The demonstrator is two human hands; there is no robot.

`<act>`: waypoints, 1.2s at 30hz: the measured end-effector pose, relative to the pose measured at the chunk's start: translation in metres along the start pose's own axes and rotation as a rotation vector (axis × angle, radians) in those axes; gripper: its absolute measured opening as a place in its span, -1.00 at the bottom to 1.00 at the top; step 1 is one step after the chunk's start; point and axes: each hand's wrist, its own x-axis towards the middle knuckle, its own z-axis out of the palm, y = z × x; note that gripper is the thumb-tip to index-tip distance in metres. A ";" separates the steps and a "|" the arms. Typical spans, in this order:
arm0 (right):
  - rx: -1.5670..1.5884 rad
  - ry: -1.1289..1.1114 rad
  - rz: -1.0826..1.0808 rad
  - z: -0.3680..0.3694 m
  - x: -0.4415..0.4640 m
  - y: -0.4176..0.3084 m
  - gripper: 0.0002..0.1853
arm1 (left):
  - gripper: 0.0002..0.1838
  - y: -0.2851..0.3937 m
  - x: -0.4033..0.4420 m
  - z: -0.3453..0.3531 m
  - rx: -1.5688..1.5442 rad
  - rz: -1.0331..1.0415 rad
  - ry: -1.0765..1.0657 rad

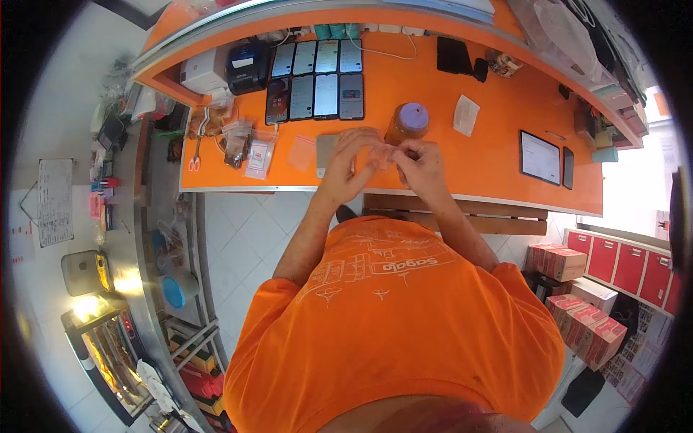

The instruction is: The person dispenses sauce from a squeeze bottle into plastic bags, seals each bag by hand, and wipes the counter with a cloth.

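Above the front edge of the orange counter, my left hand [348, 167] and my right hand [424, 172] pinch a small clear plastic bag [380, 156] between them. The fingers of both hands are closed on its edges. What the bag holds, if anything, is too small to make out. Just behind my right hand stands a bottle with a purple lid [413, 116]. A flat grey device [326, 154] lies partly hidden by my left hand. Left of it, another clear zip bag [302, 153] lies flat on the counter.
Two rows of phones [315, 85] lie at the back beside a black label printer [248, 66]. Filled plastic bags [238, 142] and scissors [195, 157] are at left. A white paper [466, 115], a tablet [540, 156] and a phone [568, 168] lie to the right.
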 end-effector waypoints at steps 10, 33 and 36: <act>-0.670 0.381 -0.719 -0.052 0.056 0.075 -0.38 | -0.39 -0.043 -0.050 0.031 -0.973 -0.551 0.288; -1.188 -1.029 -0.062 -0.045 0.063 -0.047 0.00 | -0.38 -0.066 -0.063 0.031 -0.253 -0.414 -0.158; -1.341 -1.025 -0.207 -0.050 0.063 -0.036 0.03 | -0.37 -0.069 -0.059 0.043 -0.278 -0.350 -0.182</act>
